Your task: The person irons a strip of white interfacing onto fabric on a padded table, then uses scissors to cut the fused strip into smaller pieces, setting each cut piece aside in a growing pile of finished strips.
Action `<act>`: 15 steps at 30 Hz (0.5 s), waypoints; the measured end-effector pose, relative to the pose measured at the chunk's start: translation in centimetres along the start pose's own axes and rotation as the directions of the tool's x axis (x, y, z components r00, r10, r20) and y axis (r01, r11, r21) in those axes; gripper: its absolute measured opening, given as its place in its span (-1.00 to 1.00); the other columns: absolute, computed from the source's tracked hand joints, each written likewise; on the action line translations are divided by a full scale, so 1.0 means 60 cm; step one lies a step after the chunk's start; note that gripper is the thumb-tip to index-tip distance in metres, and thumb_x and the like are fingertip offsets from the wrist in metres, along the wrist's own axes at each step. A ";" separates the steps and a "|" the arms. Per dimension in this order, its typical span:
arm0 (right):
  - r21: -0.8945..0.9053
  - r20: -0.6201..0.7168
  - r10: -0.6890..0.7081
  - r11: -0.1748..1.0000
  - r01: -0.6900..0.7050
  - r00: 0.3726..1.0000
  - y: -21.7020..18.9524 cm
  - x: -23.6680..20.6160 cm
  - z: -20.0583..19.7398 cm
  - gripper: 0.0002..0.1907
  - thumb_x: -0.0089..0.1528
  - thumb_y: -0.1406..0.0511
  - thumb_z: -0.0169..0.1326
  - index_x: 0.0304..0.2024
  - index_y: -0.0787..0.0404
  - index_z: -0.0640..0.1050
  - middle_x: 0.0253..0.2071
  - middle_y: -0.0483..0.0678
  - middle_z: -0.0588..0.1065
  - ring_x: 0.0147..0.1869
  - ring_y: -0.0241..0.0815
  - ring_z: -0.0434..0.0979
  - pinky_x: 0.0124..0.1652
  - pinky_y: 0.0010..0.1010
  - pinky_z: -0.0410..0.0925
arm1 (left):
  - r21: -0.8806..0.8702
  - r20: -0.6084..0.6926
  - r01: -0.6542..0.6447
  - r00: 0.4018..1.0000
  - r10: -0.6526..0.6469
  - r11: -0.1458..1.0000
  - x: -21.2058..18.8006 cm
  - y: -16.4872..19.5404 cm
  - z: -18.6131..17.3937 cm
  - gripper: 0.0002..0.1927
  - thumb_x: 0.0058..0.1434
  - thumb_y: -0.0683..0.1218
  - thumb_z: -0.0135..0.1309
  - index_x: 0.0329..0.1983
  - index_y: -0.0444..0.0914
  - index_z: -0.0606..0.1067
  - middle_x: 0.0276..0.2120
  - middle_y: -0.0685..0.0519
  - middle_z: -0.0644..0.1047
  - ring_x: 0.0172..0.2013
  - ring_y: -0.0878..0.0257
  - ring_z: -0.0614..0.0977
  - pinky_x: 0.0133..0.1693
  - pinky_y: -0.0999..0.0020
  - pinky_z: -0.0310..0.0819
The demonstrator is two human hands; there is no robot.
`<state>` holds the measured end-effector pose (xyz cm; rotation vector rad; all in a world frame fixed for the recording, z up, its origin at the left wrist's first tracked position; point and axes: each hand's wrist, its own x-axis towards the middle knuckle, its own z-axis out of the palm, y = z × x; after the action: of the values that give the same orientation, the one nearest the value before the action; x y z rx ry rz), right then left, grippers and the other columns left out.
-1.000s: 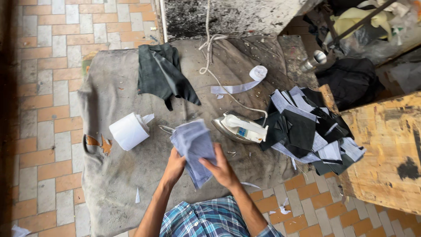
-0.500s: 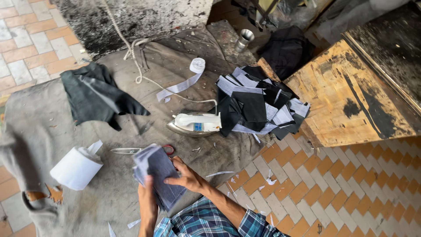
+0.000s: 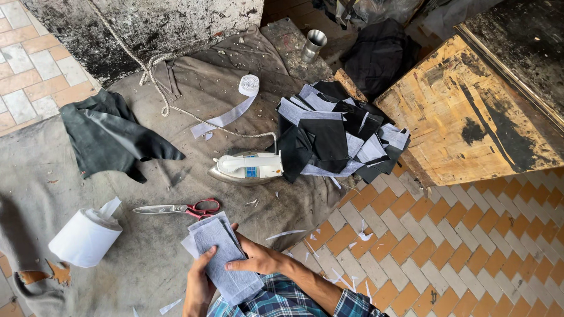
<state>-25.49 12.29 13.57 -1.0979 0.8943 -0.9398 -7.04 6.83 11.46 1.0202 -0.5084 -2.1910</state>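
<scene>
While both hands close around it, a stack of grey fabric pieces (image 3: 220, 258) sits at the near edge of the scene, low and left of centre, held just above the grey cloth (image 3: 141, 276) that covers the floor. The left hand (image 3: 198, 287) grips the stack from below on its left side, fingers wrapped under the edge, and the right hand (image 3: 255, 258) lies across the stack's right edge with thumb and fingers curled onto the top piece; neither hand is open. A checked sleeve (image 3: 352, 305) shows at the right wrist. Just beyond the stack lie scissors (image 3: 179, 208) with red handles, blades pointing left. Left of the stack, near but apart, stands a white roll (image 3: 85, 238) of material tipped on its side. Farther off, at centre, an iron (image 3: 249, 167) rests on the cloth, touching a heap of black and grey cut pieces (image 3: 338, 138) to its right. A dark green garment (image 3: 108, 138) lies at far left, a loose strip of white tape (image 3: 232, 108) and a rope (image 3: 158, 88) beyond the iron, a metal cup (image 3: 313, 46) farther still, and a wooden board (image 3: 470, 111) at right.
</scene>
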 end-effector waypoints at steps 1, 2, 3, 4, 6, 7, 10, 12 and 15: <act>-0.022 -0.001 0.038 0.999 -0.038 0.999 -0.001 -0.006 -0.008 -0.16 0.32 0.29 0.15 0.50 0.40 0.03 0.36 0.16 0.29 0.42 -0.13 0.26 0.35 -0.25 0.21 | -0.055 0.009 0.084 0.996 -0.084 0.995 0.002 0.008 0.017 -0.43 0.25 -0.03 -0.04 0.28 -0.43 0.37 0.05 -0.22 0.59 0.02 -0.02 0.65 0.05 0.07 0.51; -0.045 -0.003 0.073 0.996 -0.073 0.997 -0.002 -0.013 -0.019 -0.17 0.30 0.30 0.17 0.48 0.40 0.05 0.32 0.15 0.32 0.36 -0.13 0.31 0.31 -0.24 0.25 | -0.037 0.011 0.029 1.000 -0.028 0.999 0.004 0.014 0.035 -0.42 0.24 -0.01 -0.06 0.29 -0.39 0.33 0.07 -0.23 0.59 0.02 -0.02 0.64 0.05 0.06 0.51; -0.069 -0.008 0.107 0.992 -0.107 0.994 0.000 -0.020 -0.030 -0.18 0.29 0.31 0.18 0.46 0.40 0.07 0.27 0.15 0.36 0.30 -0.13 0.36 0.27 -0.22 0.29 | -0.017 0.015 -0.026 1.000 0.027 1.000 0.007 0.019 0.050 -0.41 0.24 0.00 -0.07 0.30 -0.36 0.30 0.09 -0.24 0.58 0.03 -0.02 0.64 0.05 0.04 0.51; -0.072 -0.005 0.119 0.990 -0.119 0.993 0.003 -0.026 -0.040 -0.24 0.32 0.29 0.15 0.45 0.41 0.12 0.27 0.12 0.38 0.32 -0.14 0.38 0.29 -0.24 0.30 | 0.001 0.017 -0.081 0.997 0.081 0.997 0.010 0.022 0.065 -0.40 0.23 0.02 -0.08 0.32 -0.32 0.26 0.10 -0.25 0.58 0.03 -0.02 0.63 0.05 0.03 0.51; -0.071 0.011 0.150 0.986 -0.148 0.989 0.013 -0.039 -0.054 -0.36 0.39 0.26 0.10 0.41 0.43 0.21 0.27 0.08 0.42 0.36 -0.16 0.41 0.31 -0.28 0.32 | -0.032 0.034 -0.101 0.994 0.102 0.994 0.012 0.024 0.083 -0.37 0.21 0.02 -0.05 0.29 -0.41 0.29 0.10 -0.28 0.56 0.07 -0.03 0.64 0.09 0.04 0.52; -0.007 0.002 0.173 0.985 -0.173 0.985 0.019 -0.046 -0.057 -0.35 0.39 0.25 0.10 0.42 0.42 0.20 0.26 0.06 0.43 0.36 -0.17 0.41 0.31 -0.29 0.32 | -0.049 0.037 -0.115 0.993 0.116 0.992 0.012 0.023 0.087 -0.36 0.21 0.02 -0.03 0.28 -0.45 0.31 0.10 -0.29 0.55 0.09 -0.04 0.64 0.11 0.04 0.52; 0.159 0.057 0.341 0.925 -0.346 0.938 0.027 -0.077 -0.055 -0.34 0.39 0.21 0.08 0.44 0.35 0.20 0.18 0.02 0.42 0.24 -0.18 0.36 0.18 -0.30 0.28 | -0.157 0.280 -0.015 0.958 0.060 0.987 0.007 0.010 0.085 -0.30 0.13 -0.04 0.05 0.29 -0.53 0.31 0.14 -0.26 0.54 0.06 -0.03 0.61 0.08 0.05 0.50; 0.211 0.174 0.541 0.796 -0.568 0.823 0.017 -0.095 -0.053 -0.35 0.38 0.18 0.07 0.45 0.25 0.24 0.04 0.00 0.39 0.00 -0.15 0.29 -0.07 -0.26 0.24 | -0.301 0.183 0.078 0.983 -0.023 0.951 -0.012 -0.018 0.082 -0.31 0.07 -0.04 0.08 0.25 -0.48 0.30 0.03 -0.21 0.53 0.02 -0.09 0.64 0.05 -0.03 0.52; -0.348 0.297 0.470 0.864 -0.364 0.831 -0.035 -0.089 -0.111 -0.55 0.47 0.09 -0.02 0.18 0.31 0.51 0.11 0.04 0.54 0.21 -0.21 0.47 0.18 -0.33 0.36 | -0.417 0.197 0.127 0.979 -0.047 0.900 -0.027 -0.049 0.076 -0.32 0.09 -0.05 0.10 0.28 -0.39 0.30 -0.04 -0.18 0.54 -0.05 -0.07 0.62 0.05 -0.10 0.53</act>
<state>-33.82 14.82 14.78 -1.1989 0.9139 -0.2228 -11.01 10.34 13.43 0.6174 -0.0460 -2.3461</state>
